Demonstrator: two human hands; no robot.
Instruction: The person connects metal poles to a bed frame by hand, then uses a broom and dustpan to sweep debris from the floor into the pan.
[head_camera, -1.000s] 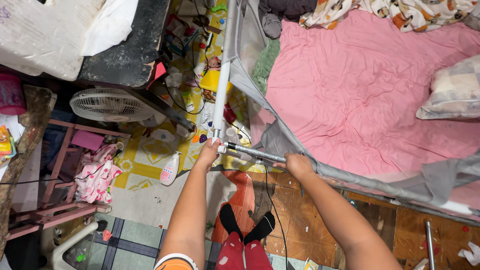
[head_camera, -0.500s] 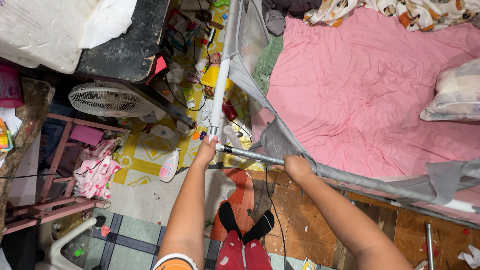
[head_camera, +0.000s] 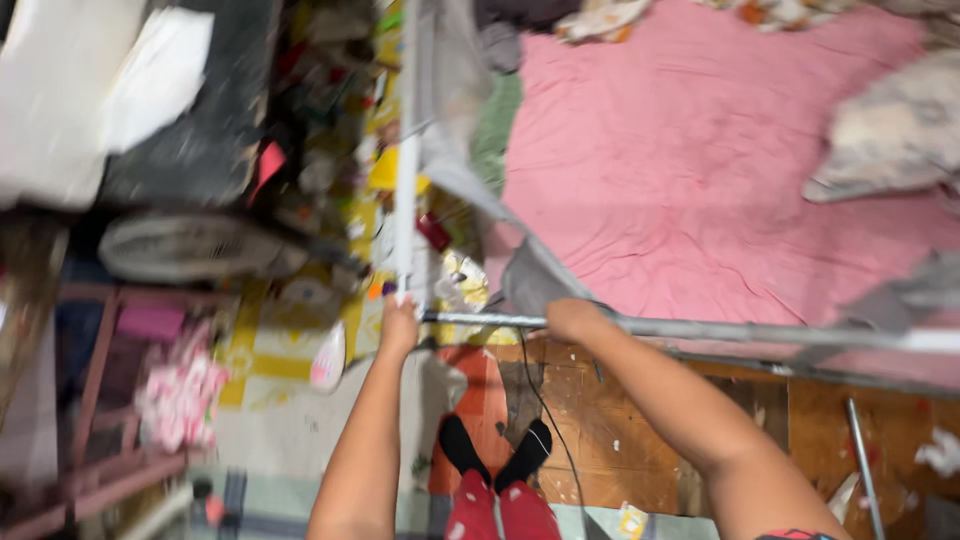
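Observation:
The frame is blurred by motion. My left hand (head_camera: 399, 325) grips the corner joint of a metal frame, where an upright white pole (head_camera: 407, 160) meets a horizontal grey rail (head_camera: 720, 331). My right hand (head_camera: 570, 318) is closed around that rail a little to the right. Grey netting (head_camera: 470, 150) hangs from the frame beside a bed with a pink sheet (head_camera: 700, 170). My feet in black socks (head_camera: 495, 455) stand on the floor below.
A pale pillow (head_camera: 890, 130) lies at the bed's right. A white fan (head_camera: 190, 245) lies on the floor at left, amid clutter and a yellow patterned mat (head_camera: 270, 350). A pink wooden rack (head_camera: 110, 400) stands lower left. Loose metal rod (head_camera: 863, 460) lies on wooden boards.
The view has swung and blurred. Both hands keep their hold on the frame, which sits slightly lower in view than before.

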